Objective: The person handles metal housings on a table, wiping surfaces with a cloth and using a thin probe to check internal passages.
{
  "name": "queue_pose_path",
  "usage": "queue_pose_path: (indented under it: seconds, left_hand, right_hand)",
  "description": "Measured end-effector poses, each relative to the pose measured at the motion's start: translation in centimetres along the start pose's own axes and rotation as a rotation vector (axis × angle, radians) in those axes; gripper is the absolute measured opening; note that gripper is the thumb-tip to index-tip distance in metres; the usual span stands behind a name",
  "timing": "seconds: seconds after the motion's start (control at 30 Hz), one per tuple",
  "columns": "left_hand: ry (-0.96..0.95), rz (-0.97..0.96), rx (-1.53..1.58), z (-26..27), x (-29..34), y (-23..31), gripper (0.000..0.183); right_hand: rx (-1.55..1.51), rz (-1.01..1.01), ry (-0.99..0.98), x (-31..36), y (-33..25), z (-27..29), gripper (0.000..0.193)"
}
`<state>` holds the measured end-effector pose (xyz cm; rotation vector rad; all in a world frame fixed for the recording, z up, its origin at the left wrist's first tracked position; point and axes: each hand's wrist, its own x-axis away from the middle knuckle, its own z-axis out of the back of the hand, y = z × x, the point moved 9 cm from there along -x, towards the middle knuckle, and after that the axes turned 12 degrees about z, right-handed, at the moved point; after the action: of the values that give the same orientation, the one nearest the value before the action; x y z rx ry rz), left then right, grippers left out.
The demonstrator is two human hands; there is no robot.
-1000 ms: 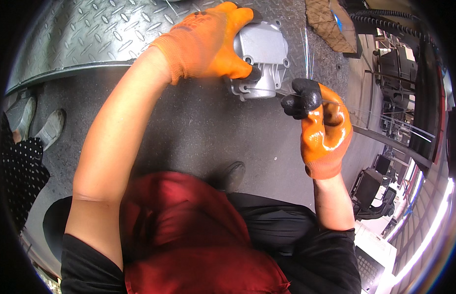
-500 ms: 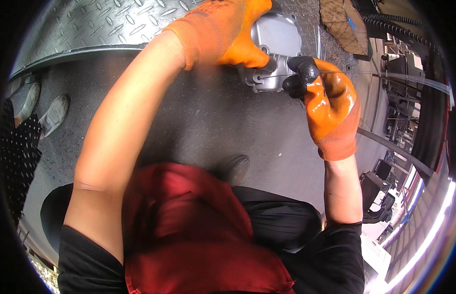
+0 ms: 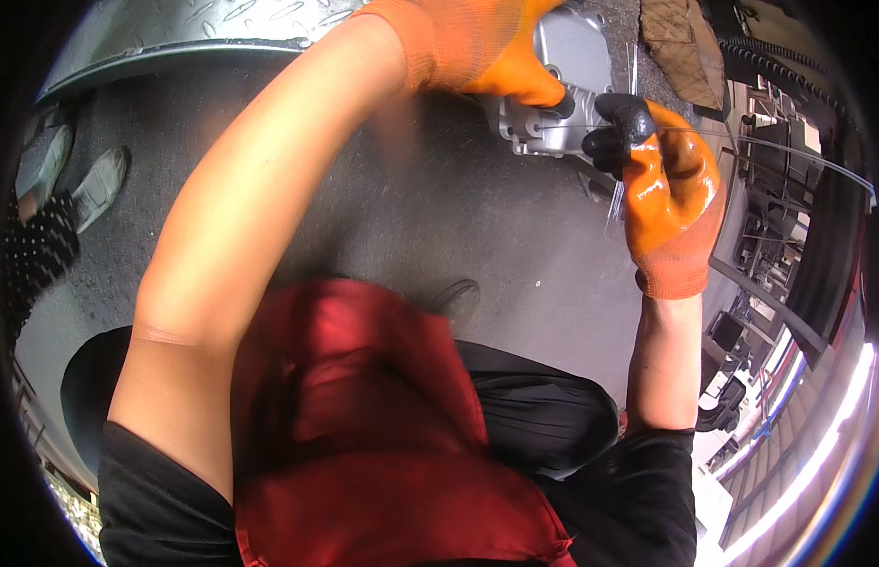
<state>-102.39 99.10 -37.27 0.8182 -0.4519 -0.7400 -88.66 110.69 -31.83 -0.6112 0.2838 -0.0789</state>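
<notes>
A silver-grey cast metal housing [image 3: 574, 55] with bolt holes round its rim is near the top edge. My left hand [image 3: 487, 45], in an orange glove with black fingertips, grips it from the left. The thumb presses on its near side, while the other fingers are mostly out of sight. Just right of the housing, my gloved right hand [image 3: 671, 175] is closed, thumb and fingertips pinching a thin wire [image 3: 574, 127]. One end of the wire reaches the housing by a hole at its near-left corner. Its other end trails off to the right.
A diamond-pattern metal plate [image 3: 189, 26] fills the upper left. Several loose thin wires [image 3: 614, 203] lie beside my right hand. Brown cardboard [image 3: 683, 47] and a black corrugated hose [image 3: 775, 59] are at the upper right. Another person's shoes [image 3: 103, 187] show on the left.
Both hands and the housing appear further right and slightly higher in the picture, as does the background. My hold on the housing and the wire looks the same.
</notes>
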Motion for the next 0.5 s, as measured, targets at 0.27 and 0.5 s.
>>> queue_pose_path:
  seconds: [0.27, 0.5]
  left_hand:
    - [0.132, -0.067, -0.081, 0.0, 2.3, 0.0, 0.071]
    - [0.756, -0.427, 0.174, -1.8, 7.7, -8.3, 0.053]
  right_hand:
    - [-0.015, -0.013, -0.115, 0.9, 1.2, -2.5, 0.013]
    - [-0.031, -0.079, -0.151, 0.8, 2.1, -4.0, 0.021]
